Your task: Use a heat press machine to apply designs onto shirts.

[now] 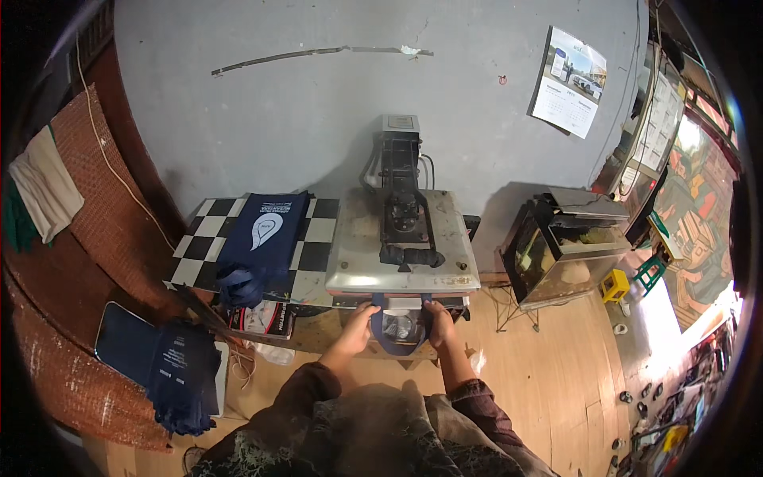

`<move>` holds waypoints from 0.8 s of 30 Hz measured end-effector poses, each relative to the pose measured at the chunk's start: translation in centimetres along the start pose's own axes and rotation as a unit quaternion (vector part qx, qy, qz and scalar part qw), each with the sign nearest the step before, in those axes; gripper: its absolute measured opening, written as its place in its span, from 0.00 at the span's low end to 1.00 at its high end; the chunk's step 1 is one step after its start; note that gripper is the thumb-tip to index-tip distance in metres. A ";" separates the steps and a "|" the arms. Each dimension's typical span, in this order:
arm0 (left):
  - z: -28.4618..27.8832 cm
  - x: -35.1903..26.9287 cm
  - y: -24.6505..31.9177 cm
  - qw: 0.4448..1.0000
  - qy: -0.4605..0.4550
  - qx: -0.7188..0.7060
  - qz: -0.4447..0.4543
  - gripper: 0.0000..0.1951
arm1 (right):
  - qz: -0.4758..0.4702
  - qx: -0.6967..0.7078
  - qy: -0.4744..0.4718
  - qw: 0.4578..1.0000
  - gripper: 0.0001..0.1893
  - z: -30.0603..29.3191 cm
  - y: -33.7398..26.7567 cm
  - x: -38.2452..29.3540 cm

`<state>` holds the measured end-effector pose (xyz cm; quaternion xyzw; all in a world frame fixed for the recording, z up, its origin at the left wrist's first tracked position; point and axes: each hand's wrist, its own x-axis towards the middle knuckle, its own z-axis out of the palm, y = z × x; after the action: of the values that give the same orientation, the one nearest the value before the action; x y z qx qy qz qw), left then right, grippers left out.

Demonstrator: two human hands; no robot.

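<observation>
A heat press (363,250) with a metal upper plate and a black lever stands in front of me. From under the front edge of its plate hangs a dark blue fabric strap (390,347) in a loop, probably a bag handle. My left hand (357,330) pinches the strap's left side, and my right hand (440,325) pinches its right side. Whatever the strap joins under the plate is hidden. To the left, a dark blue fabric bag (268,229) with a white print lies flat, its handles bunched at the near end.
The bag lies on a checkered black-and-white tabletop (316,253), above a printed box (280,319). A stack of dark blue printed bags (182,375) rests on a chair at lower left. A glass tank (560,256) on a stand and a yellow stool (614,286) are at right.
</observation>
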<state>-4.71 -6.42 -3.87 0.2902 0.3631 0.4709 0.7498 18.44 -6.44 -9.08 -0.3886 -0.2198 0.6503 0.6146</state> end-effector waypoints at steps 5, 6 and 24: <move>0.3 -1.4 0.2 0.998 -0.008 -0.047 -0.027 0.09 | 0.000 -0.005 -0.014 1.000 0.06 0.5 -0.7 -2.7; 0.4 -1.5 0.2 0.998 -0.010 -0.048 -0.028 0.09 | -0.001 -0.009 -0.017 1.000 0.06 0.7 -1.0 -3.4; -1.4 -4.5 -2.6 0.994 -0.010 -0.078 -0.077 0.09 | 0.014 0.066 0.050 0.996 0.11 5.7 -2.3 -10.6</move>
<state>-5.90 -11.45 -5.45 0.2068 0.3392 0.4361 0.8075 14.86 -15.33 -1.46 -0.3822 -0.1402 0.6517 0.6399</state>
